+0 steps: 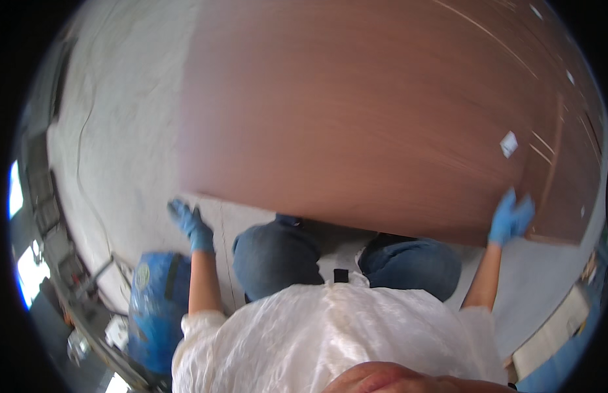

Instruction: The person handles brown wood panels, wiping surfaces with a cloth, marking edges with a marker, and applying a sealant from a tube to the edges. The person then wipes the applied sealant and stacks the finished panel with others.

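Note:
A wide brown wood-look panel [356, 124] spreads out in front of my knees, its near edge tilted down toward the right. My left hand [193, 224], in a blue glove, is beside the panel's near left corner, fingers stretched and thumb apart. Whether it touches the corner is hard to tell. My right hand [511, 219], gloved the same way, lies at the near right corner with its fingers extended over the brown surface. A small white label [509, 144] is on the brown surface beyond my right hand. The panel looks slightly blurred.
More brown boards [566, 177] lie along the right side. A blue plastic-wrapped bundle [157, 308] stands by my left forearm. A thin cable [80, 150] runs over the grey floor [134, 118]. At the lower right is a pale flat-sided object [553, 327].

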`<act>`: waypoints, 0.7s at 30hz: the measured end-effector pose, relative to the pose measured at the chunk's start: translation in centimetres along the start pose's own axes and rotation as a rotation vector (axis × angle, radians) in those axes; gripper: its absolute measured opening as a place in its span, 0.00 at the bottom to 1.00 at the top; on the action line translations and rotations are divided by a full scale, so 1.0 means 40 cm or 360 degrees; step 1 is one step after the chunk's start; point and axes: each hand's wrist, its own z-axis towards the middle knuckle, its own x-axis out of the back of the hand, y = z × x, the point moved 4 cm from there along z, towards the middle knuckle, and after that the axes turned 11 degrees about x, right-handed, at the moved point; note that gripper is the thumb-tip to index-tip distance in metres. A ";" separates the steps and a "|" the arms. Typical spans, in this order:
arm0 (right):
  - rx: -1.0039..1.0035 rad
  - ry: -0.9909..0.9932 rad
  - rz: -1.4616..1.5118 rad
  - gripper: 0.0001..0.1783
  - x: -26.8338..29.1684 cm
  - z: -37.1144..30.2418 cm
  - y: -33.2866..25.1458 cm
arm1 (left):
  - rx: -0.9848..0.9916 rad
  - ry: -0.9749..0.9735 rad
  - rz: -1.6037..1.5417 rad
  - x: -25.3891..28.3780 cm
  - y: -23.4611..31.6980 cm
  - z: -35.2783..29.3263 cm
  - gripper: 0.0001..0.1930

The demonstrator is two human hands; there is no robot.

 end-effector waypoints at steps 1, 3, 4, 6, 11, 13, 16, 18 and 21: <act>-0.0298 -0.0051 0.0059 0.37 0.010 -0.118 0.061 | -0.0155 0.0053 0.0052 -0.015 -0.005 0.036 0.36; -0.1034 -0.0364 0.0476 0.42 0.002 -0.313 0.138 | -0.0457 0.0089 0.0297 -0.042 -0.008 0.061 0.33; -0.1217 -0.0432 0.0812 0.43 -0.003 -0.397 0.132 | -0.0505 0.0040 0.0321 -0.058 -0.015 0.067 0.31; -0.1712 -0.0428 0.1468 0.43 -0.036 -0.468 0.105 | -0.0245 -0.0161 -0.0301 -0.106 -0.039 0.074 0.27; -0.2340 -0.0385 0.2462 0.41 -0.135 -0.491 -0.011 | -0.0246 -0.0013 -0.0297 -0.166 -0.020 0.060 0.22; -0.2421 -0.0303 0.2458 0.40 -0.164 -0.482 0.009 | -0.0222 -0.0016 -0.0302 -0.167 -0.012 0.046 0.22; -0.2252 -0.0185 0.2405 0.38 -0.197 -0.469 0.057 | -0.0231 0.0001 -0.0282 -0.158 -0.009 0.020 0.24; -0.2043 -0.0213 0.2314 0.38 -0.208 -0.450 0.075 | -0.0297 0.0008 -0.0241 -0.161 -0.007 0.001 0.25; -0.1643 -0.0469 0.1952 0.39 -0.194 -0.405 0.054 | -0.0350 0.0035 -0.0139 -0.176 -0.004 -0.013 0.26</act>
